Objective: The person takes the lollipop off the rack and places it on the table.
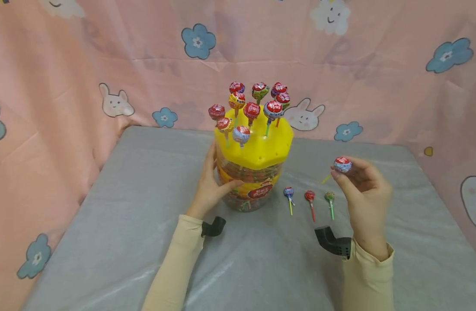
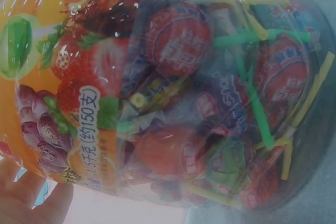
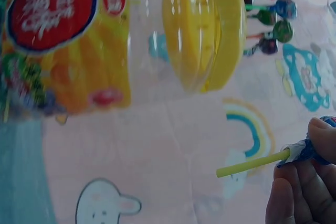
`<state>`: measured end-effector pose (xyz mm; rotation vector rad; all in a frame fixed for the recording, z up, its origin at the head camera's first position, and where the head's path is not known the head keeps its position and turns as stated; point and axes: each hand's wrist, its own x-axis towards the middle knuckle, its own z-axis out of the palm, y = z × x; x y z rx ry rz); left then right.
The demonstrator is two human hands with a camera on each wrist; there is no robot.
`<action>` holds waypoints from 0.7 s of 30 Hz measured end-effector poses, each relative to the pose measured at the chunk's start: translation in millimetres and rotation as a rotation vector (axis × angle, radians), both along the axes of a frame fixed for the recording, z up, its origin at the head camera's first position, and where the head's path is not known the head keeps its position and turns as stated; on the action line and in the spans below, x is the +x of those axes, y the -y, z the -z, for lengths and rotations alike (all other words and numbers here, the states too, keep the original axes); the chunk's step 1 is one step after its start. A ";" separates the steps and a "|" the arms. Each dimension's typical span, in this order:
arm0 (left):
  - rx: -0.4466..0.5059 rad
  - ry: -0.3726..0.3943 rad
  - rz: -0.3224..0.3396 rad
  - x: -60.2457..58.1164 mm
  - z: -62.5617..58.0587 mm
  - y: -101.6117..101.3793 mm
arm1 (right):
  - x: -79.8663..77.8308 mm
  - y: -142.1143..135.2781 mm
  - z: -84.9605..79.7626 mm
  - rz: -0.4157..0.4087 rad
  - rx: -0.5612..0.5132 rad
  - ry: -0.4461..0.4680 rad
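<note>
A clear plastic candy jar [image 1: 245, 201] with a yellow lid [image 1: 257, 151] stands on the table, more wrapped lollipops inside it. Several lollipops [image 1: 251, 110] stick up from the lid by their sticks. My left hand [image 1: 212, 190] grips the jar's left side, thumb across the front label and fingers partly hidden behind. To the right of the jar, my right hand [image 1: 364, 185] pinches a lollipop [image 1: 342, 164] by its red and blue wrapped head. Its yellow stick [image 3: 252, 164] points toward the jar in the right wrist view.
Three lollipops lie in a row right of the jar: a blue one [image 1: 288, 192], a red one [image 1: 310, 196] and a green one [image 1: 330, 197]. A grey cloth covers the table [image 1: 144, 172]. Behind it hangs a pink printed curtain [image 1: 152, 43].
</note>
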<state>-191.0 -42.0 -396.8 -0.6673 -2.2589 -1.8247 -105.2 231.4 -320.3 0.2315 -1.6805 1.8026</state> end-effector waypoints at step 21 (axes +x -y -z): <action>-0.001 0.052 -0.010 1.5 -2.7 -0.9 | 0.2 -69.4 42.0 0.337 0.121 0.435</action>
